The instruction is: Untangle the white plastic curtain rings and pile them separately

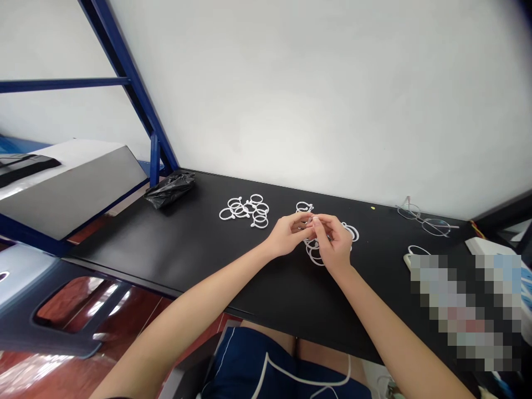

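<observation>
head: left hand (286, 235), right hand (336, 244) meet above desk (166, 244)
grip: fingertips (316, 220) together — whether holding anything, cannot tell
rings (317, 264): below hands, plus pile (248, 207) leftward
pinch: if loose, anything held could drop among rings

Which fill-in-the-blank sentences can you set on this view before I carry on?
The crumpled black plastic bag lies on the ____ side of the person's left hand.
Between them lies a loose pile of thin ____ rings.
The thin-framed, clear-lensed eyeglasses lie on the ____ side of the right hand.
The flat tabletop is coloured ____.
Missing words: left; white; right; black.
</observation>
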`<state>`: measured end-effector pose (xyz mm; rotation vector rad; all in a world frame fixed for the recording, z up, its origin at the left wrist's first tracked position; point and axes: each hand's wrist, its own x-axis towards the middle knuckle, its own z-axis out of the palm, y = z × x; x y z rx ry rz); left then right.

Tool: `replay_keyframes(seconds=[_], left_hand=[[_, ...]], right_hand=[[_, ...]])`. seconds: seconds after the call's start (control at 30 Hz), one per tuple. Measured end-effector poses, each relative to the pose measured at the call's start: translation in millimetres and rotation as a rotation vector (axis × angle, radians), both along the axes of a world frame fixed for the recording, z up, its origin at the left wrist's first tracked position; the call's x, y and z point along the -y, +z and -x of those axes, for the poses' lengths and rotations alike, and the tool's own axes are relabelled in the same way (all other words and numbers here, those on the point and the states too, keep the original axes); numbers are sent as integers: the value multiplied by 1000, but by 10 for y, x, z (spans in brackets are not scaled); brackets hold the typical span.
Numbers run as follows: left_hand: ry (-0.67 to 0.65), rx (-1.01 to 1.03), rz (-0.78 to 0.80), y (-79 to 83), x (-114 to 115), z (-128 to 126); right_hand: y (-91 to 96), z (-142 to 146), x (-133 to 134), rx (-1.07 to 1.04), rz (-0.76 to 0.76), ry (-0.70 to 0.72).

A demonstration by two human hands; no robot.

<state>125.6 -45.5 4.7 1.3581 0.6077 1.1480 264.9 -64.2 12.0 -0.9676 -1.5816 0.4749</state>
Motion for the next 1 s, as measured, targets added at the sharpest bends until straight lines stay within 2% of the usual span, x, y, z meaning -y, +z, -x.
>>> replay_keyframes(seconds=[0.53, 1.0], left_hand=[[-23, -41, -26, 28, 18, 17], [25, -20, -6, -5, -15, -5]], right_hand=[[17, 4, 10, 31, -20, -12], [-41, 25, -1, 63, -53, -37]])
